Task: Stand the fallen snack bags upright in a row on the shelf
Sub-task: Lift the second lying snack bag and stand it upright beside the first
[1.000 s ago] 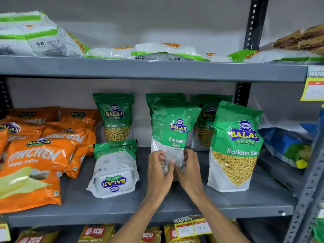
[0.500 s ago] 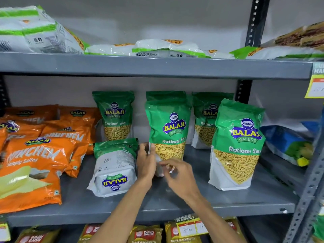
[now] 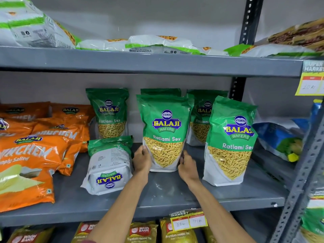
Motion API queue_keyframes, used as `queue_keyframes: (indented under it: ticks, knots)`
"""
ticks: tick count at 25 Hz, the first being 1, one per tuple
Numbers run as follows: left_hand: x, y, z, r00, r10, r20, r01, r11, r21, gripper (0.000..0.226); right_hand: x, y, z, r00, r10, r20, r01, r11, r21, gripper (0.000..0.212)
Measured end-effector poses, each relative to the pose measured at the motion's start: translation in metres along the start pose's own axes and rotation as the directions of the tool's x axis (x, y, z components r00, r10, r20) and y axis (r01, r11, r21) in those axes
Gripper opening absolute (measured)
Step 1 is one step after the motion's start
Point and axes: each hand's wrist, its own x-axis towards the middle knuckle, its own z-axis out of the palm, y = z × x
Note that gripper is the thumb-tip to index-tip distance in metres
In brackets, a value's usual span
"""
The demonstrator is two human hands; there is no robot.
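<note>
A green Ratlami Sev bag [image 3: 164, 130] stands upright at the middle of the grey shelf [image 3: 157, 195], its front facing me. My left hand [image 3: 142, 159] grips its lower left edge and my right hand [image 3: 187, 164] grips its lower right edge. To its right another green bag [image 3: 230, 139] stands upright nearer the front. Left of my hands a green and white bag [image 3: 109, 163] lies fallen on its back, its logo upside down. At the back stand three more green bags: one on the left [image 3: 108, 112], one [image 3: 161, 91] mostly hidden behind the held bag, one on the right [image 3: 201, 116].
Orange chip bags [image 3: 29, 158] lie piled on the shelf's left. A blue bag [image 3: 278, 139] lies at the right beyond the black upright [image 3: 245, 41]. White and green bags [image 3: 157, 43] lie on the shelf above. Price tags [image 3: 188, 220] hang on the front lip, tea packets below.
The held bag was turned from its white back to its green front, then set upright on the shelf. My hands moved from its front to its two lower side edges.
</note>
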Motion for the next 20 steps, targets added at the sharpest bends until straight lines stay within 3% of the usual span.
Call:
queue_keyframes:
  ticks: [6, 10, 15, 17, 20]
  knots:
    - [-0.028, -0.002, -0.005, 0.996, 0.08, 0.049, -0.082, 0.996, 0.027, 0.039, -0.015, 0.001, -0.015, 1.0, -0.004, 0.009, 0.005, 0.989, -0.146, 0.025]
    - [-0.047, -0.007, -0.009, 0.989, 0.107, 0.1, -0.105, 0.994, -0.029, 0.042, -0.03, 0.008, -0.027, 0.998, -0.06, 0.024, 0.063, 0.986, -0.153, 0.027]
    - [-0.07, 0.002, -0.017, 0.983, 0.116, 0.142, -0.117, 0.993, -0.001, 0.031, -0.043, 0.006, -0.035, 0.995, -0.091, 0.032, 0.094, 0.99, -0.105, 0.037]
    - [-0.073, 0.009, -0.025, 0.965, 0.136, 0.225, -0.144, 0.989, 0.019, 0.04, -0.054, 0.001, -0.036, 0.969, -0.218, -0.114, 0.215, 0.976, -0.04, 0.047]
    - [-0.069, 0.027, -0.045, 0.908, 0.311, 0.28, -0.334, 0.942, 0.038, 0.056, -0.081, -0.025, -0.028, 0.794, -0.471, -0.386, 0.506, 0.862, -0.01, 0.057]
